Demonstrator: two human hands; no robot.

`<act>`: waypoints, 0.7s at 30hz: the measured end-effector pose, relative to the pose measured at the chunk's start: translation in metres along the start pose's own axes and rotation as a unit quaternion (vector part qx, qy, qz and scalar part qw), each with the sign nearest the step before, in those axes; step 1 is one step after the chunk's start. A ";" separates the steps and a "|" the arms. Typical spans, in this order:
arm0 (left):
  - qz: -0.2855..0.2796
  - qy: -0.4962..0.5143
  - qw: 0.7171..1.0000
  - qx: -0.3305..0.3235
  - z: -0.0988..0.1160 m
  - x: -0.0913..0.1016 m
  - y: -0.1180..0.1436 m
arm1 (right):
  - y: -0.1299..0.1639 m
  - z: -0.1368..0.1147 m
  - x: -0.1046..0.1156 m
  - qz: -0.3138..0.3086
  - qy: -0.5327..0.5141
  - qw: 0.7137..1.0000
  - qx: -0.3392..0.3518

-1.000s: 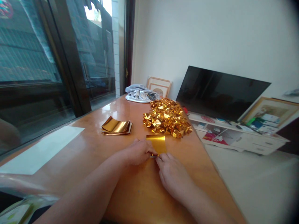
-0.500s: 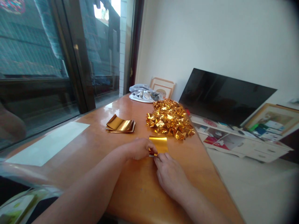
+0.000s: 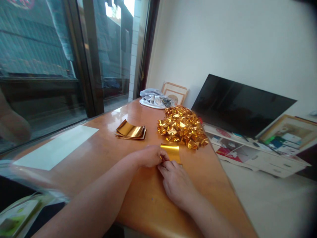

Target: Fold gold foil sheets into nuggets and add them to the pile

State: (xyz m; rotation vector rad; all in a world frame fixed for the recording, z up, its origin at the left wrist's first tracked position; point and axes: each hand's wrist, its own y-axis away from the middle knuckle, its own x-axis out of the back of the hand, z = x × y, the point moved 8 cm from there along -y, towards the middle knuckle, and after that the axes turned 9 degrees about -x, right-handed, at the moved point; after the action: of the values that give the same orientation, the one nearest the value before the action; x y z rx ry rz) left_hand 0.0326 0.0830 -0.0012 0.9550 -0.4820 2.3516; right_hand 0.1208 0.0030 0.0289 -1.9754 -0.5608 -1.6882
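Down at the near edge: just bare forearms over the wooden table (image 3: 138, 205). A bit further in, left hand (image 3: 150, 156) and right hand (image 3: 174, 180) meeting fingertip to fingertip at the near edge of a gold foil sheet (image 3: 171, 152). Left pinched shut on that edge between thumb and fingers. Right curled with fingertips pressing the same edge down. Hard to tell whether that's a proper pinch or just a press, since the knuckles hide it. Flat on the table otherwise, far half of the sheet sticking out past the fingers.

Looks like mid-fold, working the first crease along the near edge. Probably calls for keeping the edge lined up and running a firm press along it, because slippery foil springs back.

Beyond the hands, to the left: a small stack of flat gold sheets (image 3: 131, 131), curling up a little. To the right of it: a big pile of folded gold pieces (image 3: 182, 127), just past the sheet. Off to the far left: white paper (image 3: 56, 148) lying flat. At the far end: a crumpled cloth (image 3: 153, 99), a picture frame (image 3: 176, 92) against the wall, and a dark TV screen (image 3: 237, 105) leaning off the table.
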 end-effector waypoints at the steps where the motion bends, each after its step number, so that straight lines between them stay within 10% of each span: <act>1: 0.002 -0.002 1.000 0.000 0.001 0.000 0.000 | 0.000 0.000 0.001 -0.003 -0.006 1.000 0.000; 21: 0.021 -0.061 0.996 -0.057 0.022 0.006 0.004 | 0.020 0.047 0.017 -0.023 0.002 0.997 -0.080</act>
State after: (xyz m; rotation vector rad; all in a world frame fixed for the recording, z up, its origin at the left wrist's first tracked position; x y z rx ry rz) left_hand 0.0382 0.0707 0.0175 1.0475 -0.6817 2.2851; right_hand 0.1726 0.0149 0.0378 -2.0838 -0.4855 -1.8154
